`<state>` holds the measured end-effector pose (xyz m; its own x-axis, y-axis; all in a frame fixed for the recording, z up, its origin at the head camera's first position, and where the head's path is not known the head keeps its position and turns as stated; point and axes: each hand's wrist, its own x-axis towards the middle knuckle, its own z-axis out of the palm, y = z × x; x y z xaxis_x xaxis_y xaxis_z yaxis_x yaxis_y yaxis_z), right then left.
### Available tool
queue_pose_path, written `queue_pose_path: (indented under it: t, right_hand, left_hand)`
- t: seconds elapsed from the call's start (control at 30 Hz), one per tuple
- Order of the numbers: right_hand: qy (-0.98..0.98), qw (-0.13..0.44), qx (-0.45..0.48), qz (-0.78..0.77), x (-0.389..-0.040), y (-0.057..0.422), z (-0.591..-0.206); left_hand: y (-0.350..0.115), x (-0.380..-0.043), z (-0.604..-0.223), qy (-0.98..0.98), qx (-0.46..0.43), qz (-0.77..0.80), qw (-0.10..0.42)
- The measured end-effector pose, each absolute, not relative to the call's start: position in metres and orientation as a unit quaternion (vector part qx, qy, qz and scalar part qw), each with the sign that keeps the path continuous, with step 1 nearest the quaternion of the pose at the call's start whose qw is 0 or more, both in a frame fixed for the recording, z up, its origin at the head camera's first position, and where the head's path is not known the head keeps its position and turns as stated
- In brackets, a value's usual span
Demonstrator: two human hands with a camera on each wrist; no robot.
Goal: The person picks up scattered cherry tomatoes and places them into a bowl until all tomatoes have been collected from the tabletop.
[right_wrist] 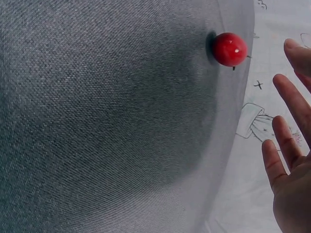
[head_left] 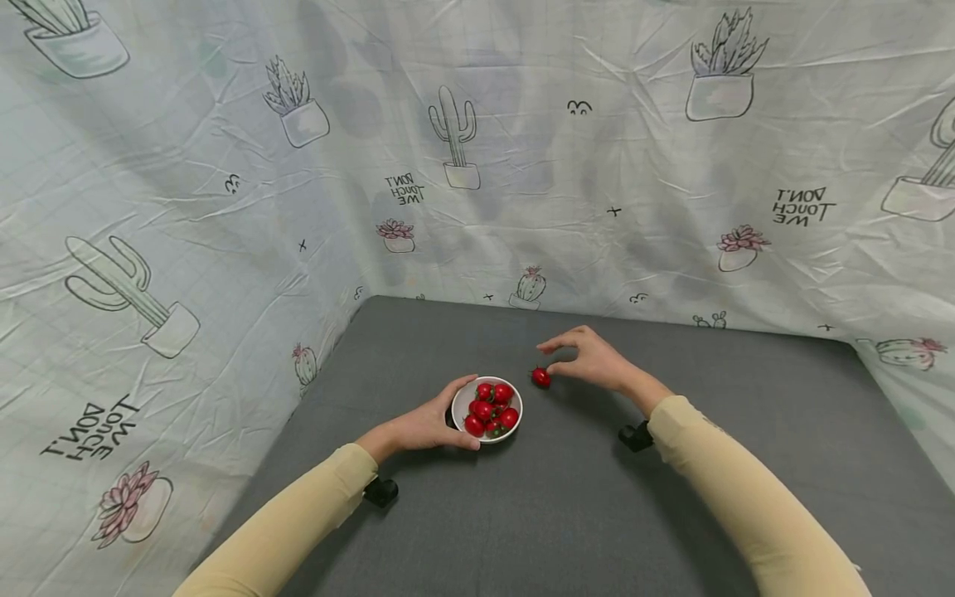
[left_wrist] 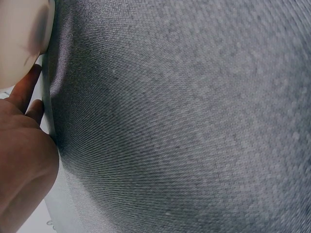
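A small white bowl (head_left: 460, 404) with several red cherry tomatoes (head_left: 483, 411) in it stands on the dark grey table. My left hand (head_left: 433, 421) holds it from the left, thumb along the near side and fingers round the far side. In the left wrist view those fingers reach up against the outside of the bowl (left_wrist: 19, 41). One loose tomato (head_left: 540, 378) lies to the right of the bowl. Above and just right of it hovers my right hand (head_left: 593, 361), thumb and fingers spread apart. The right wrist view shows the tomato (right_wrist: 229, 49) on the tabletop, apart from the fingers.
The grey tabletop (head_left: 522, 514) extends around both hands. A pale cloth (head_left: 522, 207) printed with cacti hangs behind the table and along its left side. Black wrist devices sit under the left (head_left: 381, 492) and right (head_left: 636, 436) cuffs.
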<state>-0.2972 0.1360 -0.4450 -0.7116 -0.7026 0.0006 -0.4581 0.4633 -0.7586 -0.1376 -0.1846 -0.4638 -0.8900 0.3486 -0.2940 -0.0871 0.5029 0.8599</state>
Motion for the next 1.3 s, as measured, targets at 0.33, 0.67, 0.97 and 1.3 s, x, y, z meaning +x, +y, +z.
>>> queue_pose_path:
  t: [0.33,0.67,0.97,1.3]
  right_hand:
    - [0.847,0.163,-0.352,-0.364,-0.301,0.131,-0.453]
    - [0.860,0.170,-0.337,-0.343,-0.302,0.128,-0.464]
    - [0.877,0.168,-0.321,-0.316,-0.299,0.126,-0.469]
    - [0.881,0.165,-0.320,-0.307,-0.296,0.124,-0.473]
  left_hand:
    - [-0.184,-0.138,-0.464,0.838,0.076,0.493,0.221]
    - [-0.184,-0.138,-0.464,0.838,0.077,0.494,0.220]
    - [-0.183,-0.137,-0.462,0.840,0.074,0.490,0.220]
    - [-0.183,-0.136,-0.462,0.841,0.074,0.489,0.219]
